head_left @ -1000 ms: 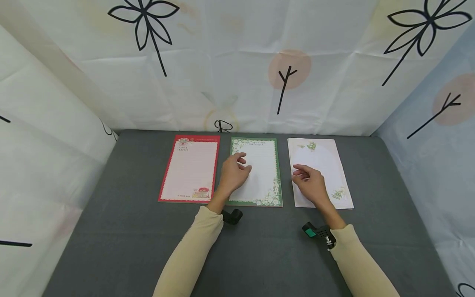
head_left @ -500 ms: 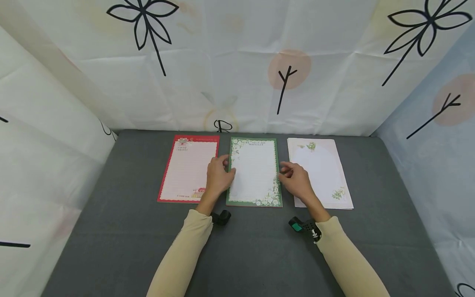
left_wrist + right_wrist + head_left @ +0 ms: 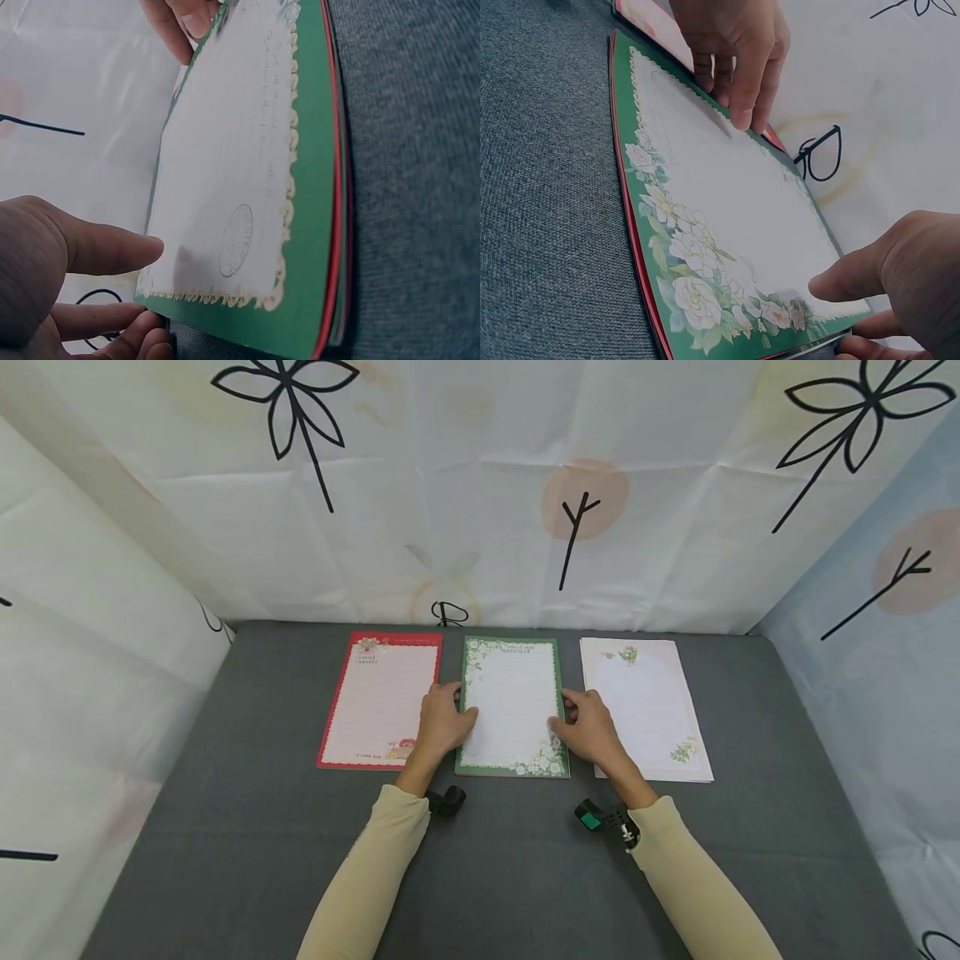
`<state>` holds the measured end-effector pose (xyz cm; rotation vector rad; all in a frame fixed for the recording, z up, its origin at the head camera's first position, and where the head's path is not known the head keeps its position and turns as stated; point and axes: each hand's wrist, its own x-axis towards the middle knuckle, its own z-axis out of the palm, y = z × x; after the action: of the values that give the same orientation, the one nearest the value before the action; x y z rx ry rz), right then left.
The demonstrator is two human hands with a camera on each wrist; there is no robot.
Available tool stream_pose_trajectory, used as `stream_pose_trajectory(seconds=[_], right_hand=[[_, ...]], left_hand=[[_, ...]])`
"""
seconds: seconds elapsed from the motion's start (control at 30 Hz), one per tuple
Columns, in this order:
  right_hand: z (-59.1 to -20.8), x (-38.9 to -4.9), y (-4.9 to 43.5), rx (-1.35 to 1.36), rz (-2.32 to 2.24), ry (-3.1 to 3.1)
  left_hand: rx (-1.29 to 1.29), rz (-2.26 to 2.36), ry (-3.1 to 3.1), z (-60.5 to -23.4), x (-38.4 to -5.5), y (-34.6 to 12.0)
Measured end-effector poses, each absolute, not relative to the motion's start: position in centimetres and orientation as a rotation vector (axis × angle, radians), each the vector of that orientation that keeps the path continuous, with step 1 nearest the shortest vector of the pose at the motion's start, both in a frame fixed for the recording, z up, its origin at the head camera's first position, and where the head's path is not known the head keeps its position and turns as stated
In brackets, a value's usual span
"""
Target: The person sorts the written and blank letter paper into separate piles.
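Note:
A stack of green-bordered letter paper (image 3: 513, 710) with white flowers lies in the middle of the grey table. My left hand (image 3: 442, 720) holds its left edge, thumb over the top sheet and fingers bent at the side. At the opposite edge, my right hand (image 3: 592, 728) holds the stack the same way. Red and other layers show beneath the green sheet in the left wrist view, where the left thumb (image 3: 120, 249) reaches over the paper. In the right wrist view the right thumb (image 3: 847, 277) lies above the flowered corner; the fingertips are partly hidden.
Red-bordered letter paper (image 3: 382, 702) lies to the left, partly behind my left hand. To the right is a stack of white sheets with green leaf prints (image 3: 660, 693), partly covered by my right hand. White printed cloth (image 3: 465, 510) hangs behind the grey table (image 3: 517, 868).
Both hands have moved left, off the middle of the green stack and the white sheets, to the green stack's two side edges. The right hand has closed in on its right edge.

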<state>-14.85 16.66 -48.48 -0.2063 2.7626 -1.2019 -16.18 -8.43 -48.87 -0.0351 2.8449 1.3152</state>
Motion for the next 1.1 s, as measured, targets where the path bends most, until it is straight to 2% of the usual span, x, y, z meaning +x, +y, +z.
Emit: stream_pose_trajectory(seconds=[1.1], right_hand=[[-47.9, -14.6, 16.6, -0.090, -1.639, 2.794]], left_hand=[[-0.032, 1.636, 2.682, -47.6, -16.2, -9.1]])
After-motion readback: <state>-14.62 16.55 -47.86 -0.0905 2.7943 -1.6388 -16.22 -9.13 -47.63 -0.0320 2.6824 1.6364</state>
